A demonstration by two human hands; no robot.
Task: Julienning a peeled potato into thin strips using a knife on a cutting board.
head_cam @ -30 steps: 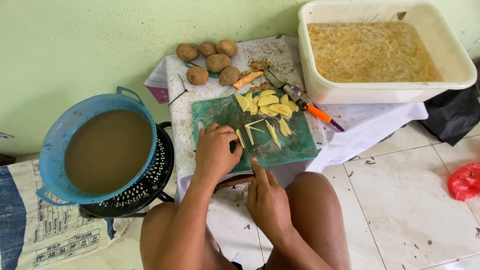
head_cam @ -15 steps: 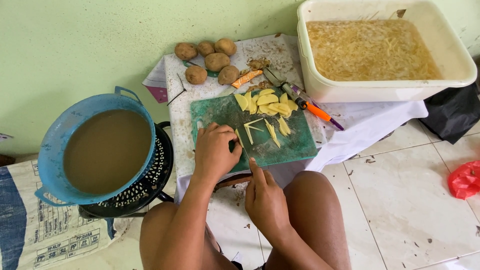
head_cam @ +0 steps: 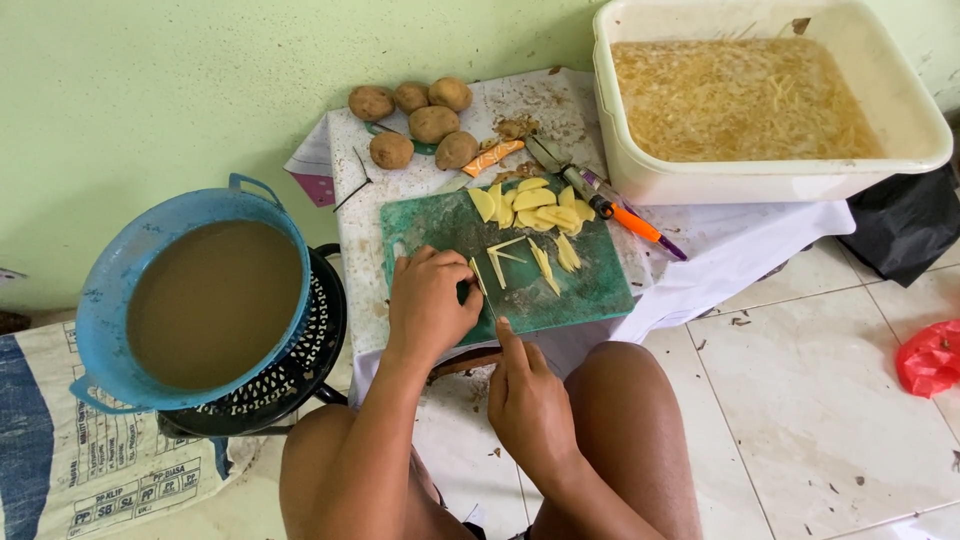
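My left hand (head_cam: 428, 305) rests on the green cutting board (head_cam: 590, 292) with its fingers curled down over a potato piece that is mostly hidden. My right hand (head_cam: 525, 398) is at the board's near edge, shut on a thin knife (head_cam: 484, 288). The index finger lies along the knife, and the blade sits right beside my left fingertips. Cut potato strips (head_cam: 545, 262) lie mid-board, and flat yellow potato slices (head_cam: 530, 200) are piled at its far edge. My bare knees are below the board.
Several whole potatoes (head_cam: 432, 122) and an orange-handled peeler (head_cam: 635, 222) lie on the low white table (head_cam: 360, 215). A white tub (head_cam: 770, 178) of water and strips stands at the right. At the left, a blue basin (head_cam: 100, 300) of brown water sits on a black basket (head_cam: 312, 350). A red bag (head_cam: 930, 355) lies on the tiles.
My right hand with the knife has edged slightly to the left. My left hand has stayed in place on the board.
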